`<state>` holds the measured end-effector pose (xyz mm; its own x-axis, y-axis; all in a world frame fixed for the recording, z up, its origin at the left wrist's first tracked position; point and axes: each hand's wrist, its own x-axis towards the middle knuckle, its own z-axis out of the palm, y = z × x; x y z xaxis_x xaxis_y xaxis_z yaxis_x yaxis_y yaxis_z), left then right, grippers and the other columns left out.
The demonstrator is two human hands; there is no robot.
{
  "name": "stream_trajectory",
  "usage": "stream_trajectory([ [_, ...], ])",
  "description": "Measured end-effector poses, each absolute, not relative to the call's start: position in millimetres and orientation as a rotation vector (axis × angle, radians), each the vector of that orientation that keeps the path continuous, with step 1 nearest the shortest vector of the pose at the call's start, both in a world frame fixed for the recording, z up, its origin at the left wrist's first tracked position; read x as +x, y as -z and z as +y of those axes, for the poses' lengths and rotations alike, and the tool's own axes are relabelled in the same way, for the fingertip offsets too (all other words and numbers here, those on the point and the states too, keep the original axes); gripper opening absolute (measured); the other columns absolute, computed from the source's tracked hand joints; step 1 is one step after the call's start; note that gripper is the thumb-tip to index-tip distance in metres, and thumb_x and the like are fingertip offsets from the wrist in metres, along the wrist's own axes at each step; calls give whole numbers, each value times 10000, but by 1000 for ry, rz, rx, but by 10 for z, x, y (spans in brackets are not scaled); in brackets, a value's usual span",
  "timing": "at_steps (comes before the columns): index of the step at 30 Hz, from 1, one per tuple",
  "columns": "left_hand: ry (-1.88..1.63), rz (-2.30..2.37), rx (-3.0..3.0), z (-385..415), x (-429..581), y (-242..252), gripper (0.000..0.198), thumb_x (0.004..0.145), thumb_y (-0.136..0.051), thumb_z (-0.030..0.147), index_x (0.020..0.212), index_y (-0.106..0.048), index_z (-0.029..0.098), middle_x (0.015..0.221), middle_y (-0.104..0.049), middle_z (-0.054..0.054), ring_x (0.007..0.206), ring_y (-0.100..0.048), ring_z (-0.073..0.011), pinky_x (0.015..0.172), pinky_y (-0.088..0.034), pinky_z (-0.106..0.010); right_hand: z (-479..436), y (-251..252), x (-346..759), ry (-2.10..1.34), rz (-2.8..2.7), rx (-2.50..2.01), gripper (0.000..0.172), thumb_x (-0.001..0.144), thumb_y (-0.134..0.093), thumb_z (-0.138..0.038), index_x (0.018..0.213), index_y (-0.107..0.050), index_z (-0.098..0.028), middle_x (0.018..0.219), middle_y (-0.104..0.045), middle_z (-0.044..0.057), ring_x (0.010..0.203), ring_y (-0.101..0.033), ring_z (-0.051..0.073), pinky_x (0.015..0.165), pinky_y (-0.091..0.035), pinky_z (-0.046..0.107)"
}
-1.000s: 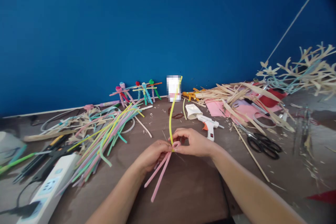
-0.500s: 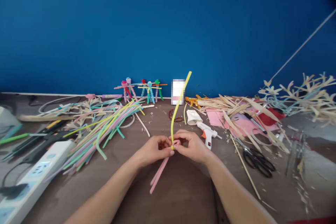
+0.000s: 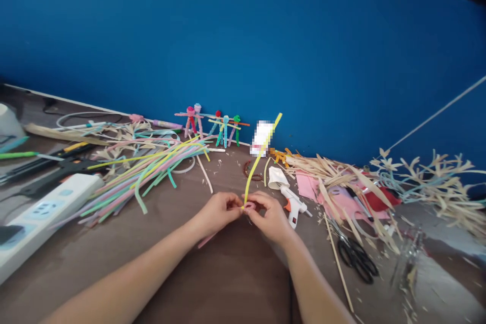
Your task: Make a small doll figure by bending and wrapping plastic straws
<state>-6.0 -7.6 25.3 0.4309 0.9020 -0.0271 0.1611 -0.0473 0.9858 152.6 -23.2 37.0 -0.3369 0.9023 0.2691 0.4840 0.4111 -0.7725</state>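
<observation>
A yellow pipe cleaner (image 3: pixel 255 164) stands up from between my fingertips and leans right at its top. Its lower end meets a small loop of pink pipe cleaner (image 3: pixel 249 206). My left hand (image 3: pixel 218 212) is closed in a pinch on the pink piece, whose tail shows below the palm. Close beside it, my right hand (image 3: pixel 270 218) pinches the joint from the other side, thumb and forefinger at the pink loop. Fingers partly cover where yellow and pink meet.
Loose pipe cleaners (image 3: pixel 152 167) and a power strip (image 3: pixel 49 212) lie left. Small pipe-cleaner figures (image 3: pixel 225 129) stand against the wall. Right are a white glue gun (image 3: pixel 294 202), black scissors (image 3: pixel 357 258), dried strips (image 3: pixel 322 167) and pink sheets (image 3: pixel 306 186).
My view has tilted, so the table edge slopes down to the right. The pink tails have swung leftward and are mostly hidden by my left hand. Both hands keep their pinch.
</observation>
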Motion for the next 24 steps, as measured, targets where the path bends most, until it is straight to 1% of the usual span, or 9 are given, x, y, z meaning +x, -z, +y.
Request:
stream_trajectory([
  [3,-807,1008,1554,-79,-60,-261,176,653,-527,236,732,-615,106,709,-635,-37,638,-531,-139,602,-385,-221,-224,-369,1525,-730,-1992,-1155,259,741,-504,-124,963,-621,-187,805,-566,34,740,-533,135,681,-428,256],
  [7,-774,1083,1586,-69,-73,-277,187,638,-531,249,706,-626,104,638,-606,-15,567,-486,-122,535,-353,-209,-222,-362,1517,-718,-2014,-1142,257,758,-497,-140,981,-616,-187,813,-555,38,730,-528,133,672,-429,255],
  [12,-801,1029,1471,-44,-67,-230,157,621,-546,237,684,-598,104,545,-543,20,498,-442,-97,496,-331,-202,-222,-348,1492,-712,-2013,-1114,240,779,-480,-148,976,-613,-187,857,-555,50,758,-528,136,692,-433,255],
  [17,-836,959,1332,-25,-56,-179,140,601,-576,216,687,-591,107,576,-592,5,529,-496,-104,545,-361,-213,-213,-328,1477,-711,-1999,-1106,209,794,-468,-161,939,-615,-196,868,-557,57,786,-527,148,688,-438,261],
  [21,-833,959,1301,-14,-65,-177,112,592,-584,216,644,-589,117,555,-606,9,527,-518,-110,550,-371,-214,-210,-309,1470,-713,-1987,-1124,189,791,-473,-168,903,-622,-202,855,-563,53,784,-533,151,666,-441,259],
  [24,-839,944,1290,-4,-73,-169,104,591,-580,211,638,-596,120,588,-634,-5,572,-549,-126,581,-392,-221,-218,-299,1452,-640,-1940,-1116,156,774,-499,-173,858,-626,-204,867,-567,54,827,-529,166,716,-438,282],
])
